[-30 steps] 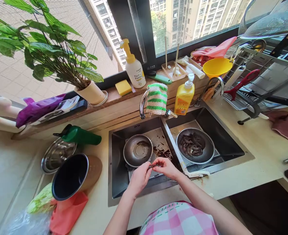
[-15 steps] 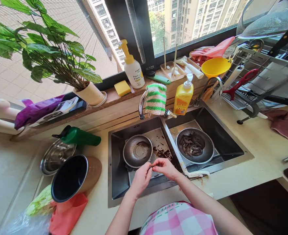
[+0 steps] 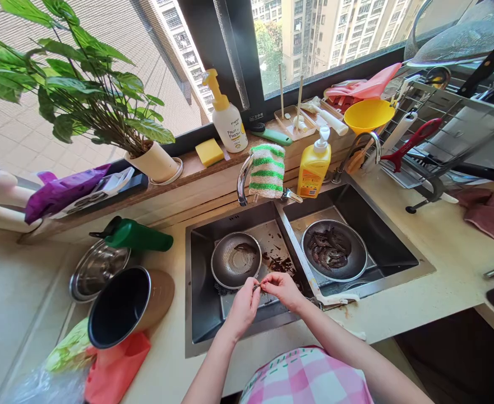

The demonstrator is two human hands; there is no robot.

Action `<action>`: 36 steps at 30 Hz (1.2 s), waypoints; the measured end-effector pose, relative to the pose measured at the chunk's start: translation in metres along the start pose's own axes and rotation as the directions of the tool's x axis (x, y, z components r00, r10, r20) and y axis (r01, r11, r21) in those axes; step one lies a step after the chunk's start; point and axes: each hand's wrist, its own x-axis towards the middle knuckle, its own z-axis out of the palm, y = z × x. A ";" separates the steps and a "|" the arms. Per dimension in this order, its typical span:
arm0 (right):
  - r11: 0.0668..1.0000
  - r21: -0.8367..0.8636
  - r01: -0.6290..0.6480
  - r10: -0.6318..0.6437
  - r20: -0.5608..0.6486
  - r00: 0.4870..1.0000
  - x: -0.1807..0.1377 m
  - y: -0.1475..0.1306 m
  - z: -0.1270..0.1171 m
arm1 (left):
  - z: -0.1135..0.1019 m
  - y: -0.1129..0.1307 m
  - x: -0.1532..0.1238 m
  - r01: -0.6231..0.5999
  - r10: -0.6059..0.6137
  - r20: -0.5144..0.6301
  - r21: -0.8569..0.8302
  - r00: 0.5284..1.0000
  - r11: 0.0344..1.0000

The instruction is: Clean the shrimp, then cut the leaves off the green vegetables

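Over the left sink basin, my left hand (image 3: 245, 300) and my right hand (image 3: 281, 289) meet with fingertips pinched. Between them is a small dark shrimp (image 3: 257, 287), mostly hidden by the fingers. Just beyond, a round metal bowl (image 3: 225, 271) in the left basin has a dark shrimp (image 3: 245, 247) lying in it. Dark reddish scraps (image 3: 281, 264) are scattered on the basin floor beside that bowl. In the right basin, a second bowl (image 3: 359, 264) holds a heap of dark shrimp (image 3: 329, 249).
A faucet (image 3: 242, 185) with a striped green cloth (image 3: 267, 171) over it rises behind the basins. A yellow soap bottle (image 3: 314, 168) stands to its right. An inner pot (image 3: 119, 306) and a green bottle (image 3: 139, 234) are on the left counter; a dish rack (image 3: 452, 140) is at right.
Both hands stay in nearly the same spot, the fingertips shifting slightly on the shrimp. A reddish bit now shows at my right fingertips. The bowls have not moved.
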 end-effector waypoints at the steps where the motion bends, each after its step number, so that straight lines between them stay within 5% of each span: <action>1: 1.000 -0.001 0.002 -0.002 -0.006 1.000 0.000 0.000 0.000 | 0.000 -0.001 0.000 0.004 -0.004 -0.001 -0.011 1.000 1.000; 10: 0.994 -0.096 0.042 -0.048 -0.060 0.997 0.003 0.000 0.003 | 0.001 0.000 -0.001 0.013 -0.010 0.037 -0.083 0.999 0.997; 15: 0.956 -0.253 0.148 -0.201 -0.195 0.960 0.008 -0.017 -0.005 | -0.003 -0.004 -0.004 0.046 -0.042 0.034 -0.103 0.999 0.994; 18: 0.724 -0.665 0.181 -0.353 -0.133 0.926 0.012 -0.026 -0.015 | -0.008 -0.007 -0.006 0.033 -0.032 0.006 -0.140 0.999 0.990; 21: 0.356 -0.930 0.090 -0.265 -0.009 0.964 0.018 -0.024 -0.026 | -0.012 -0.008 -0.005 0.000 -0.007 -0.049 -0.126 0.999 0.992; 23: 0.284 -0.957 0.052 -0.195 -0.005 0.981 0.021 -0.019 -0.032 | -0.014 -0.008 -0.004 -0.020 0.011 -0.084 -0.098 0.996 0.995; 28: 0.284 -0.955 0.086 -0.214 0.024 0.977 0.014 -0.014 -0.032 | -0.015 -0.009 -0.002 -0.017 0.007 -0.097 -0.099 0.995 0.995; 34: 0.494 -0.798 0.345 -0.366 0.169 0.915 -0.009 -0.034 -0.015 | -0.012 -0.010 -0.001 -0.010 0.010 -0.051 0.002 0.999 1.000; 36: 0.491 -0.767 0.413 -0.386 0.233 0.893 -0.014 -0.040 -0.010 | -0.012 -0.009 -0.001 -0.018 0.020 -0.036 0.063 0.999 0.998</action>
